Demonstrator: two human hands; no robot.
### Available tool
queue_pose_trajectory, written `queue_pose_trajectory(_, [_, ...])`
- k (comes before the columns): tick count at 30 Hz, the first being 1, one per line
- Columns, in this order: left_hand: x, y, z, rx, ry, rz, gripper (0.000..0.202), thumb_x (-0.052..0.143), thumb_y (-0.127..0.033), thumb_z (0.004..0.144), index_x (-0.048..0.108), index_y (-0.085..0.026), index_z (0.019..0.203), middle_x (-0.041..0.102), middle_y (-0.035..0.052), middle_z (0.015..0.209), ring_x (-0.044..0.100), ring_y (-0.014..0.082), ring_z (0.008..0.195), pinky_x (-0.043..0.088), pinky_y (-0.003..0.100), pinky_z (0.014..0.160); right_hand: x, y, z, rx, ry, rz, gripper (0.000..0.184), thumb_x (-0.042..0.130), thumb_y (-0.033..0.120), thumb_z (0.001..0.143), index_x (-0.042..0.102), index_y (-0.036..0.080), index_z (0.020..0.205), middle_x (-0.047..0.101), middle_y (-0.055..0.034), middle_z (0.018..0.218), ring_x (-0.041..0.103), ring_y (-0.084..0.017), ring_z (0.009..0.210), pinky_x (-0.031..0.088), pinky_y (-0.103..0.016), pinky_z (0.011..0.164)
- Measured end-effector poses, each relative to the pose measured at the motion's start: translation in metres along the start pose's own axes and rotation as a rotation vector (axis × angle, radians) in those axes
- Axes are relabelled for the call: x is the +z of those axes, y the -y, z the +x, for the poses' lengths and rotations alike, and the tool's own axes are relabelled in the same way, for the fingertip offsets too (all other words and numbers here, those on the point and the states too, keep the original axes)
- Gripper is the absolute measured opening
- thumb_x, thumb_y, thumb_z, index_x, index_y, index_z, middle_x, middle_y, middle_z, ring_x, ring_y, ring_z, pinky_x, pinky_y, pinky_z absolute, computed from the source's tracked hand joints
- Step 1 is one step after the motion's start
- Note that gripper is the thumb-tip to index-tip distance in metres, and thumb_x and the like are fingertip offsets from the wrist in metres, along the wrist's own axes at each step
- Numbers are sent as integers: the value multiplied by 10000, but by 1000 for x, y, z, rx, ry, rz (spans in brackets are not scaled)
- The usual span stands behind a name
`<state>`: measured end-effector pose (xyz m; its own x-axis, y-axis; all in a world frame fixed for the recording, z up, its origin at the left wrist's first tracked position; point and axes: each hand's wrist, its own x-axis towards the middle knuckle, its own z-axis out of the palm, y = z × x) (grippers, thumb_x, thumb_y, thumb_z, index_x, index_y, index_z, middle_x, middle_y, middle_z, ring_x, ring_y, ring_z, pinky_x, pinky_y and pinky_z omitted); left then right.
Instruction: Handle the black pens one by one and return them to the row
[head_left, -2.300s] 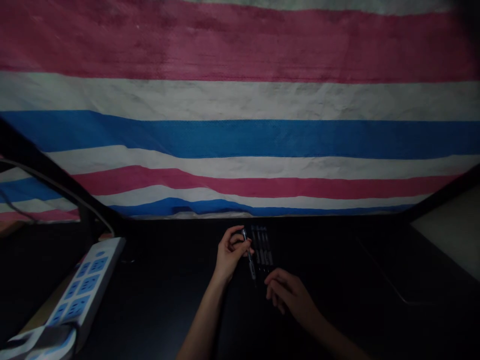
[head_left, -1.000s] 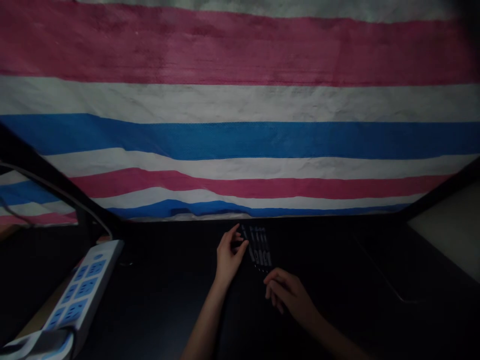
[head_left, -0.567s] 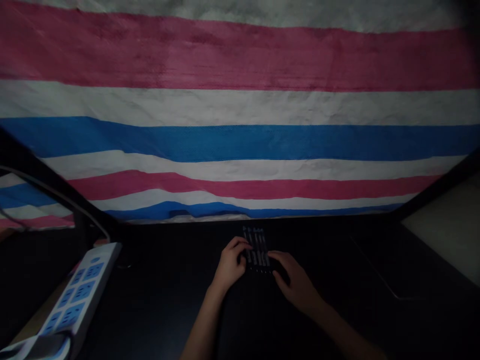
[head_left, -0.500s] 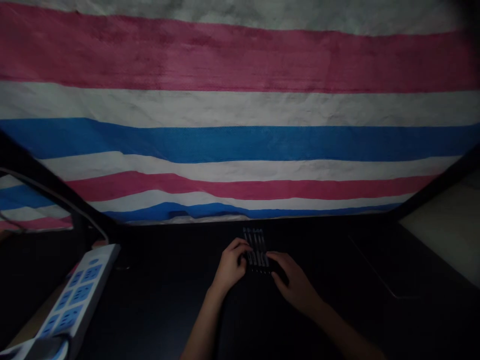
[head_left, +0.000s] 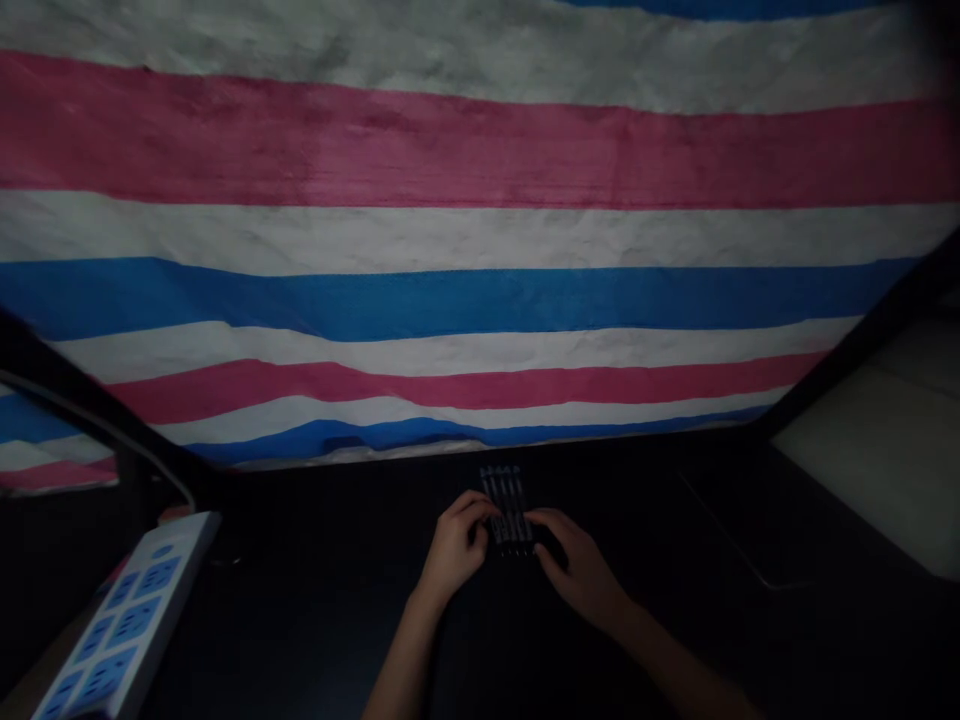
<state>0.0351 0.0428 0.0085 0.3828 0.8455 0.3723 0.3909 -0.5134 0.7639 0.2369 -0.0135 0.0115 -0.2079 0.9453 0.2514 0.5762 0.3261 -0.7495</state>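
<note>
Several slim, clear-barrelled pens [head_left: 510, 505] lie side by side in a row on the dark table, with their small tips towards me. At the left edge of the row is my left hand [head_left: 456, 545], its fingers curled and its fingertips against the outer pen. My right hand [head_left: 576, 565] holds the opposite edge, index finger along the side and thumb lower down near the tips. Between them the two hands press the row from both sides. Dim light hides the fine details of the pens and where the thumbs touch.
A white power strip [head_left: 124, 615] with blue socket faces lies at the left, with a cable [head_left: 97, 425] behind it. A thin, dark flat object [head_left: 750, 525] lies on the table [head_left: 315, 610] at the right. A striped red, white and blue sheet [head_left: 480, 300] hangs behind.
The camera view has shifted slightly, so the whole scene sits a little lower and further left. Both hands stay at the sides of the pens, with little visible movement.
</note>
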Motion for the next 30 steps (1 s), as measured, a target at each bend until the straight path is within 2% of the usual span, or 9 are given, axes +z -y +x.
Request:
queue_pose_trajectory(11, [-1, -3, 0, 8, -31, -12, 380, 412, 28, 697, 678, -198, 848, 630, 49, 895, 615, 186, 828, 486, 301, 741, 3, -4, 0, -37, -78, -50, 309, 410, 191, 882, 532, 221, 1164, 603, -85, 1151, 581, -203, 1070, 486, -368, 918])
queue_pose_trajectory(16, [-3, -3, 1, -36, -102, -57, 346, 429, 0, 694, 680, -203, 818, 634, 45, 858, 611, 188, 793, 477, 300, 715, -4, -11, 3, -43, -147, -140, 299, 412, 212, 877, 540, 219, 1148, 612, -83, 1141, 581, -199, 1070, 482, -360, 921])
queue_pose_trajectory(19, [-3, -1, 2, -81, -153, -70, 332, 433, -7, 677, 649, -200, 839, 621, 24, 792, 602, 175, 716, 465, 289, 680, -30, -28, 11, 1, -229, -236, 298, 415, 253, 871, 550, 218, 1135, 615, -93, 1129, 570, -226, 1071, 448, -414, 951])
queue_pose_trajectory(24, [-2, 5, 3, -140, -195, -122, 344, 441, -14, 668, 577, -205, 920, 627, 8, 826, 606, 146, 663, 466, 262, 654, -107, -79, 14, 233, -387, -448, 389, 396, 332, 832, 570, 153, 1130, 606, -159, 1119, 521, -301, 1108, 378, -490, 983])
queue_pose_trajectory(27, [-1, 7, 4, -158, -197, -159, 381, 450, -25, 682, 544, -210, 1001, 629, 9, 864, 613, 138, 663, 469, 253, 647, -150, -104, -4, 461, -425, -577, 548, 431, 417, 783, 546, 59, 1182, 563, -236, 1173, 463, -385, 1159, 351, -555, 960])
queue_pose_trajectory(30, [-1, 8, 4, -166, -198, -181, 443, 450, -30, 697, 491, -218, 1096, 626, 8, 888, 612, 132, 653, 470, 250, 635, -176, -117, -27, 717, -460, -682, 843, 506, 618, 694, 501, -30, 1234, 475, -366, 1204, 383, -537, 1162, 340, -664, 842])
